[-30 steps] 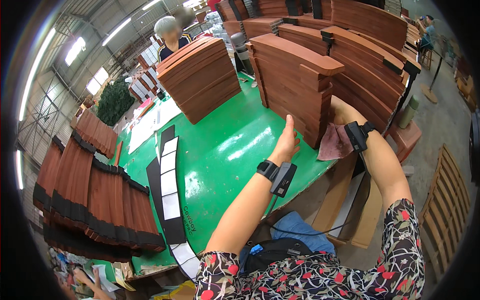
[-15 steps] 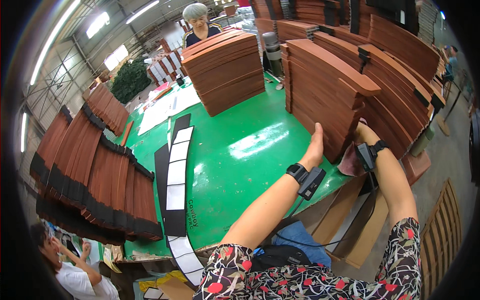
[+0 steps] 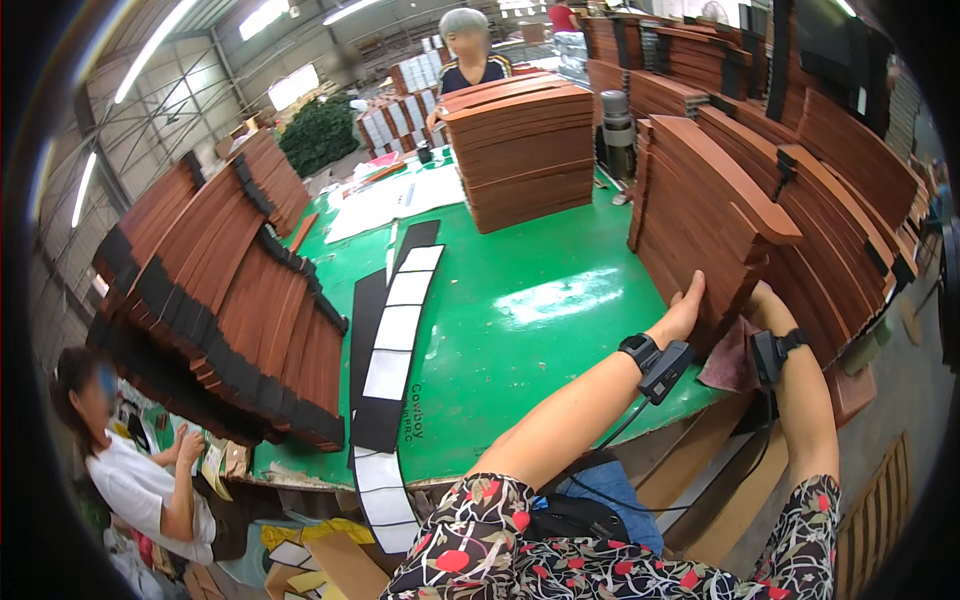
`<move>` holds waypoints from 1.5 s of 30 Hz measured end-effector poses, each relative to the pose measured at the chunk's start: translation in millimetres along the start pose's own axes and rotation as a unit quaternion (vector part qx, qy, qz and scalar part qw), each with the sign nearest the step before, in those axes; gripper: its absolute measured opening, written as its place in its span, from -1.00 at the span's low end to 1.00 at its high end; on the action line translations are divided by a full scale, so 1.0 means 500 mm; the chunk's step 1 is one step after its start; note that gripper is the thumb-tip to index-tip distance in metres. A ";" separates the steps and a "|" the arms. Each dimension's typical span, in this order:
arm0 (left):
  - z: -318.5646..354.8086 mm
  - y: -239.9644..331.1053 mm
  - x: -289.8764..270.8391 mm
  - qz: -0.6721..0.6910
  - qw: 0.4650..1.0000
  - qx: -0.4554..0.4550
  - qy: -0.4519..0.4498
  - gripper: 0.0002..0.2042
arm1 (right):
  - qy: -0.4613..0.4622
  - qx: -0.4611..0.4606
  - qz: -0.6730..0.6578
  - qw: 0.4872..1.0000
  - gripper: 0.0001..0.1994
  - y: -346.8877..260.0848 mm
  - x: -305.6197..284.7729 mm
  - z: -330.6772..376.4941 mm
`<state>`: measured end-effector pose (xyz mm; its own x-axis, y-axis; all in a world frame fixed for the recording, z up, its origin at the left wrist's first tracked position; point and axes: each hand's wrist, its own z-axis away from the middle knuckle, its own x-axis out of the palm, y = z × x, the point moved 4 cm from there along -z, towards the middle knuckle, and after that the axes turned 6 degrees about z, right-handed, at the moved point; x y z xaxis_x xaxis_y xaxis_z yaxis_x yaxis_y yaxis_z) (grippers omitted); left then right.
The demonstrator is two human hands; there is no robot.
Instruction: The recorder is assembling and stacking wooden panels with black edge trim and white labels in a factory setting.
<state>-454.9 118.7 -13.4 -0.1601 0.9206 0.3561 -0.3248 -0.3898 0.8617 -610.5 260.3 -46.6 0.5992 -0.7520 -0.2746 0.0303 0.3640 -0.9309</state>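
A tall stack of reddish-brown panels (image 3: pixel 690 220) with an overhanging top piece stands at the right edge of the green table (image 3: pixel 540 340). Its near end sits between my two hands. My left hand (image 3: pixel 682 312) presses the left face low down, thumb pointing up, other fingers partly hidden. On the opposite side, my right hand (image 3: pixel 765 310) grips the lower near end, its fingertips hidden by the panels. Below the right hand, a dusty pink cloth (image 3: pixel 732 360) lies at the table edge. Whether the stack is raised off the table, I cannot tell.
Another brown stack (image 3: pixel 530 160) stands across the table, with a person (image 3: pixel 470 55) behind it. Brown pieces with black ends (image 3: pixel 240 310) pile up at left. A black strip with white panels (image 3: pixel 395 360) overhangs the front edge. Another person (image 3: pixel 150 490) is at lower left.
My view has turned left, so the scene sits further right. Both hands remain at the stack's near end. The person at lower left has lowered their hands from their face.
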 end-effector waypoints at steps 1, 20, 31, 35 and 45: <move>-0.006 0.000 -0.045 -0.021 1.000 0.003 -0.010 -0.08 | 0.041 -0.006 -0.032 0.999 -0.66 -0.068 0.044 0.008; 0.258 0.123 -0.172 -0.108 0.992 0.059 -0.010 -0.22 | 0.141 -0.234 0.075 0.959 -0.47 -0.459 0.019 0.308; 0.349 0.092 -0.260 -0.129 0.989 0.069 -0.004 -0.32 | 0.382 -0.402 0.391 0.735 -0.50 -0.519 0.094 0.362; 0.360 0.060 -0.347 -0.071 0.992 0.092 0.040 -0.35 | 0.407 -0.458 0.552 0.566 -0.54 -0.541 0.277 0.412; 0.392 0.032 -0.475 0.024 0.944 0.239 0.226 -0.42 | 0.169 -0.510 0.623 0.569 -0.63 -0.309 0.693 0.323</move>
<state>-239.4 -102.0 -13.6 -0.5803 0.7568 0.3009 0.1337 -0.2760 0.9518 -278.1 32.1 40.9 -0.5451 -0.3851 -0.7447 -0.8327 0.3517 0.4276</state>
